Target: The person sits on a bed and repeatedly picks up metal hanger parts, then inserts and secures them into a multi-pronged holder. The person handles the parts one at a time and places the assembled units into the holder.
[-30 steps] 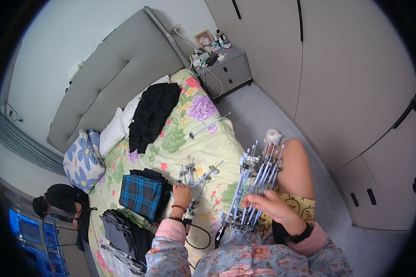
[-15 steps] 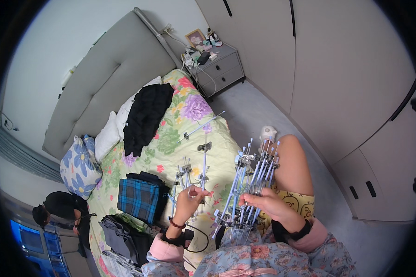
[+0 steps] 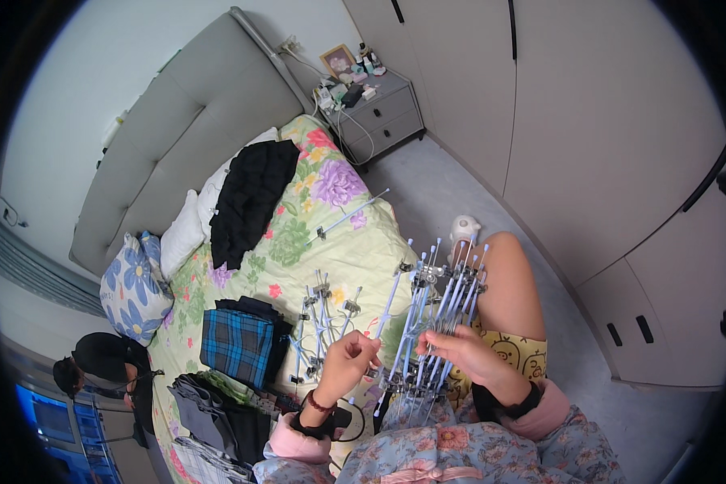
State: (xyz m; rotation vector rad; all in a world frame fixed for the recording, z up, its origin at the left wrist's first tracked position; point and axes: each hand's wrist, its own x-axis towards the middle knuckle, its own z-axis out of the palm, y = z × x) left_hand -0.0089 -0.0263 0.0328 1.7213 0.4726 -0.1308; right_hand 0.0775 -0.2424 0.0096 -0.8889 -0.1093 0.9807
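Observation:
My right hand (image 3: pixel 460 352) is closed around the wire hooks of a bundle of blue clip hangers (image 3: pixel 452 300), held upright above my lap. The hangers have black and metal clips at both ends. Just left of the bundle, my left hand (image 3: pixel 350 361) pinches a single clip hanger (image 3: pixel 390 292), whose blue bar slants up beside the others. Its hook is hidden in my fingers. More clip hangers (image 3: pixel 320 315) lie in a loose pile on the bed behind my left hand. Farther off, one lone clip hanger (image 3: pixel 348 218) lies near the bed's edge.
The bed has a floral sheet (image 3: pixel 286 242), with a black garment (image 3: pixel 254 198), folded plaid cloth (image 3: pixel 238 343) and dark folded clothes (image 3: pixel 218 411) on it. A person (image 3: pixel 109 359) bends at the far left. A nightstand (image 3: pixel 387 117) and wardrobe (image 3: pixel 613 145) stand beyond; a white figure (image 3: pixel 465 227) is on the floor.
My left hand has moved right, down and closer to the bundle, bringing one clip hanger from the pile with it. My right hand still holds the bundle in nearly the same place.

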